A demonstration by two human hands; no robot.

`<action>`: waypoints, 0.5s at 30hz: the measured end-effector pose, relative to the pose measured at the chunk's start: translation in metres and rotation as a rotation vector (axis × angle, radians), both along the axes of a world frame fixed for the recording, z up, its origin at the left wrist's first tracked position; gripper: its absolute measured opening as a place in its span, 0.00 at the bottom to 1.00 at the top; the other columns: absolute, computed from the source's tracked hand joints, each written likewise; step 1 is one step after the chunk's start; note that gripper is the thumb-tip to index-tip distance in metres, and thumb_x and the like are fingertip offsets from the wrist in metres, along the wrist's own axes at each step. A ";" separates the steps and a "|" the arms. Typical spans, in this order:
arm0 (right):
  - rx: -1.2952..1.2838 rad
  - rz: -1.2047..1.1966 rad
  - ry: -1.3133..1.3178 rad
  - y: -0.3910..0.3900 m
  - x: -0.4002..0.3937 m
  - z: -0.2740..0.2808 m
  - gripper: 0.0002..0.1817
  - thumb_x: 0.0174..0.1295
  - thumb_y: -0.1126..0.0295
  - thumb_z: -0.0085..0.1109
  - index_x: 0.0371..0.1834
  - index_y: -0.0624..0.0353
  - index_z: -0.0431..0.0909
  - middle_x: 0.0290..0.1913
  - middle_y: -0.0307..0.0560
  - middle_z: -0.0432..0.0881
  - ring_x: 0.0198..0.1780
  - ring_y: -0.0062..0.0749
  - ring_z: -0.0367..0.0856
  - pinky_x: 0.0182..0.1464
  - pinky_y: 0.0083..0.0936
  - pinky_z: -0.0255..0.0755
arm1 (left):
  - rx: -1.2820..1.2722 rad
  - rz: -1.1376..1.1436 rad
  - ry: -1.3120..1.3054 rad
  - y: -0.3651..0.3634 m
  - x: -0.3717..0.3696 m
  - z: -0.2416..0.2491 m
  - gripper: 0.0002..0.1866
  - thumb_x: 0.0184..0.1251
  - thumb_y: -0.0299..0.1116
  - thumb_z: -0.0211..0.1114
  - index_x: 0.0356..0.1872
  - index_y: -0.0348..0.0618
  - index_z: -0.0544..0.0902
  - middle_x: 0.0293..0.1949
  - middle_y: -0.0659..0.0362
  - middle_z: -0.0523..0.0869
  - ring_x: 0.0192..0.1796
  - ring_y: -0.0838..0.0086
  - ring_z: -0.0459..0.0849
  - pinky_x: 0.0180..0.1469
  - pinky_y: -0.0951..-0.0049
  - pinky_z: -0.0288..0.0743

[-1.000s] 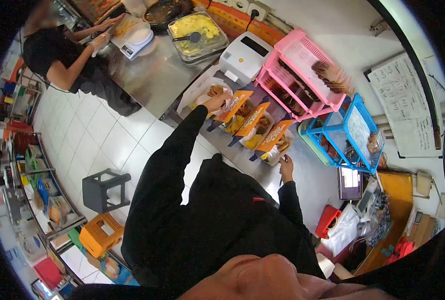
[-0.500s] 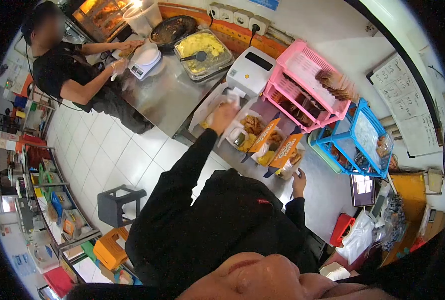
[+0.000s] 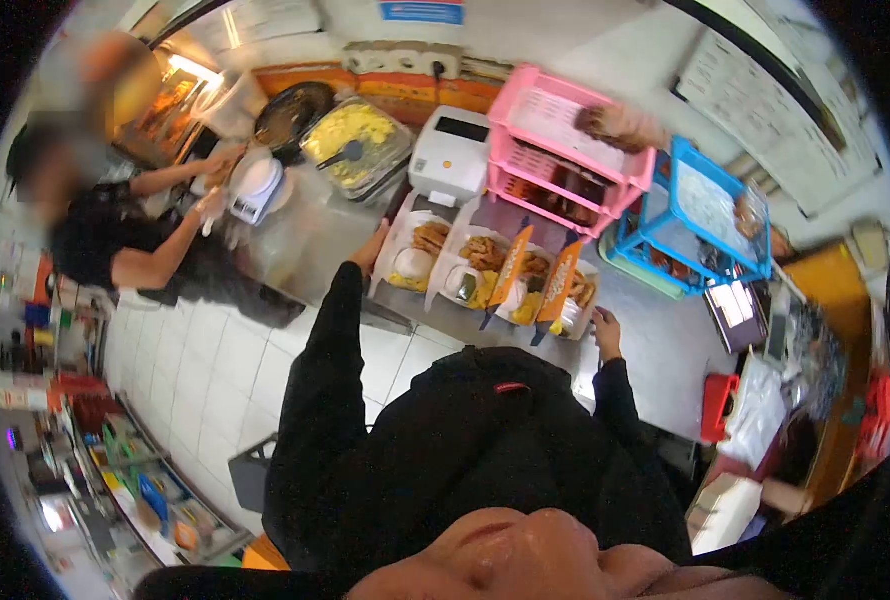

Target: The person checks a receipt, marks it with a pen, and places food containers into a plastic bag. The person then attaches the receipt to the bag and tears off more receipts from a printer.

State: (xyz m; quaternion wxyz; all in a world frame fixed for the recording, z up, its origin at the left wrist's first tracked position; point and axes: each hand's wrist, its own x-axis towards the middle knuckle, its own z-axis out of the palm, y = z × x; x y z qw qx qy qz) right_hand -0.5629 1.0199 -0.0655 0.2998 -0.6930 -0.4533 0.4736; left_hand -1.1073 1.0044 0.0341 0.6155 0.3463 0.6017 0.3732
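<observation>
Several open paper food boxes stand side by side on the metal table. My left hand (image 3: 369, 250), fingers stretched out, lies against the outer left side of the leftmost box (image 3: 383, 268), which holds a white round portion, yellow food and brown fried pieces. Beside the lower right corner of the rightmost box (image 3: 583, 322) is my right hand (image 3: 607, 332), fingers apart at its edge. Orange printed flaps (image 3: 562, 283) stand up between the boxes on the right. A white label printer (image 3: 449, 160) sits behind the leftmost boxes.
Pink stacked baskets (image 3: 525, 125) and a blue rack (image 3: 680, 215) stand along the back. At the left, a co-worker (image 3: 115, 235) reaches toward a white scale (image 3: 256, 200). Nearby is a tray of yellow food (image 3: 360, 140). A red object (image 3: 719, 408) lies at the table's right edge.
My left hand has moved from above the leftmost box to its outer left side, and the white blur at it is gone. The whole view has shifted; my right hand stays beside the rightmost box.
</observation>
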 end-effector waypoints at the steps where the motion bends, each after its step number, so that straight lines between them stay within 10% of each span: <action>1: 0.079 0.023 -0.049 0.006 0.004 -0.023 0.20 0.59 0.63 0.55 0.52 0.60 0.75 0.32 0.44 0.81 0.25 0.23 0.75 0.27 0.21 0.70 | -0.015 0.061 -0.233 0.002 0.008 -0.007 0.41 0.63 0.68 0.39 0.64 0.43 0.64 0.56 0.55 0.75 0.56 0.69 0.75 0.56 0.68 0.70; 10: 0.177 0.134 -0.213 -0.004 -0.002 -0.021 0.19 0.61 0.69 0.52 0.56 0.57 0.73 0.35 0.49 0.82 0.32 0.29 0.80 0.36 0.26 0.74 | 0.000 -0.125 -0.030 0.009 0.072 0.007 0.45 0.60 0.71 0.37 0.65 0.41 0.63 0.60 0.52 0.71 0.60 0.67 0.71 0.59 0.66 0.68; 12: 0.165 0.067 -0.340 -0.013 0.003 0.006 0.19 0.59 0.66 0.50 0.53 0.57 0.75 0.45 0.59 0.80 0.44 0.48 0.80 0.47 0.33 0.72 | -0.034 -0.178 -0.098 0.027 0.058 -0.074 0.48 0.57 0.74 0.36 0.65 0.41 0.63 0.61 0.52 0.70 0.61 0.67 0.70 0.60 0.65 0.66; 15: 0.292 0.019 -0.359 -0.023 0.042 -0.010 0.19 0.59 0.66 0.50 0.53 0.57 0.75 0.43 0.58 0.81 0.44 0.44 0.80 0.46 0.32 0.72 | -0.078 -0.240 -0.156 0.035 0.073 -0.106 0.52 0.52 0.79 0.32 0.65 0.42 0.64 0.62 0.53 0.69 0.63 0.65 0.68 0.62 0.64 0.62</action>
